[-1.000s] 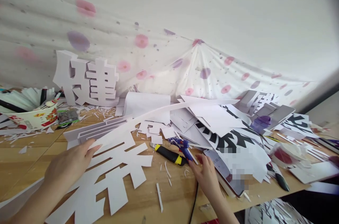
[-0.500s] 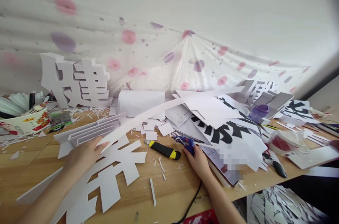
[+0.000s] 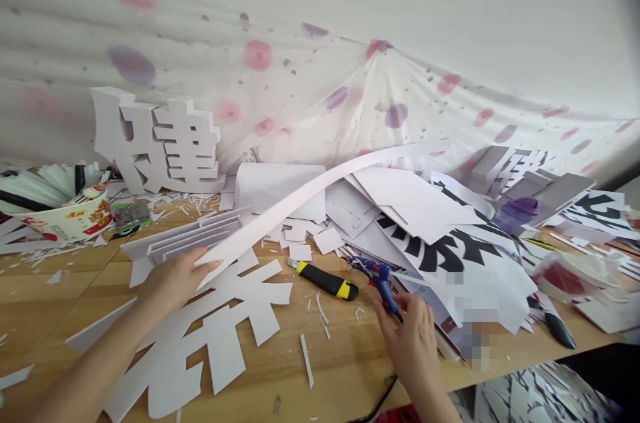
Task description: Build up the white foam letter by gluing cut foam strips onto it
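My left hand (image 3: 175,280) is closed on the near end of a long white foam-board strip (image 3: 295,200), which arcs up to the right over the table. Beneath that hand lies a flat white cut-out character (image 3: 220,330). My right hand (image 3: 413,333) has its thumb and fingers around the lower handle of a blue glue gun (image 3: 383,280), loosely by the look of it. The gun's nose points left, and its dark cord trails below the hand. A yellow-and-black utility knife (image 3: 327,281) rests between the hands.
Behind stands a white three-dimensional character (image 3: 160,143). Folded white board pieces (image 3: 185,243) lie at the left, near a paper bowl (image 3: 75,216). White sheets with black printing (image 3: 450,250) are heaped at the right, by a tape roll (image 3: 570,276). Scraps litter the wooden table (image 3: 280,390).
The view has shifted left and slightly down. My right hand has moved back along the glue gun, so more of its handle shows. The strip's far end has risen.
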`<act>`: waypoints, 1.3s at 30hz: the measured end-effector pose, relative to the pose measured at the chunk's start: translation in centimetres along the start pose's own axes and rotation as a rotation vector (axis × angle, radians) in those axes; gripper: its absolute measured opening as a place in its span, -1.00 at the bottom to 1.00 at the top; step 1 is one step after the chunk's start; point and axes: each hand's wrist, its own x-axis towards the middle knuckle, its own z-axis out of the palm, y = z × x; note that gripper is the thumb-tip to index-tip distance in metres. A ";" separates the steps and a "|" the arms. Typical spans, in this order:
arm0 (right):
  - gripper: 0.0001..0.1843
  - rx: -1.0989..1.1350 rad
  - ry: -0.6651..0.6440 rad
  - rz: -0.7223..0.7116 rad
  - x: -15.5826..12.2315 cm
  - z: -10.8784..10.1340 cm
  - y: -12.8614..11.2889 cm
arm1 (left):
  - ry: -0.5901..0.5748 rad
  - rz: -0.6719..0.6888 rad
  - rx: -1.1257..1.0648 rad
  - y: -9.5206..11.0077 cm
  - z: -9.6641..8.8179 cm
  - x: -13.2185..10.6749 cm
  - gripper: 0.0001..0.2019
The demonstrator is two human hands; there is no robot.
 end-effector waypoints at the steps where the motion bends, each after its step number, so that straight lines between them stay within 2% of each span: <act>1: -0.75 0.028 -0.051 -0.066 -0.2 0.0 -0.9 | -0.003 0.009 0.001 0.2 -0.2 -0.1 -0.60; 4: -0.85 0.128 -0.250 -0.269 0.0 1.0 -3.7 | -0.010 -0.002 0.031 0.6 -0.8 -0.6 -0.61; 7: -0.75 0.194 -0.335 -0.394 1.2 2.7 -6.7 | 0.013 0.025 0.105 0.3 -0.8 -1.2 -0.59; 12: -0.53 0.299 -0.324 -0.612 3.3 4.4 -12.0 | 0.101 -0.048 0.247 -0.6 0.6 -2.5 -0.60; 15: -0.44 0.288 -0.317 -0.711 4.5 5.3 -15.2 | 0.150 -0.011 0.272 -0.8 1.8 -3.1 -0.64; 19: -0.55 0.278 -0.363 -0.707 6.1 6.8 -17.9 | 0.165 0.082 0.232 -0.8 3.0 -3.4 -0.67; 24: -0.77 0.322 -0.404 -0.677 7.7 8.1 -18.0 | 0.161 0.168 0.019 -2.3 2.6 -4.1 -0.69; 26: -0.81 0.364 -0.393 -0.675 7.9 8.0 -17.3 | 0.169 0.126 -0.112 -4.0 1.9 -5.1 -0.70; 30: -0.86 0.435 -0.377 -0.684 8.1 7.4 -15.6 | 0.171 -0.013 -0.284 -8.6 1.2 -7.8 -0.59; 31: -0.87 0.443 -0.374 -0.694 8.1 7.2 -15.4 | 0.190 -0.034 -0.321 -9.7 1.4 -8.4 -0.60; 34: -0.89 0.459 -0.361 -0.719 8.6 6.5 -15.1 | 0.146 -0.066 -0.434 -12.0 2.6 -9.7 -0.68; 36: -0.91 0.463 -0.358 -0.733 9.0 6.1 -15.3 | 0.195 -0.100 -0.514 -12.6 3.5 -9.9 -0.67; 39: -0.91 0.441 -0.360 -0.743 9.7 5.6 -15.7 | 0.248 -0.160 -0.604 -12.4 4.5 -9.2 -0.65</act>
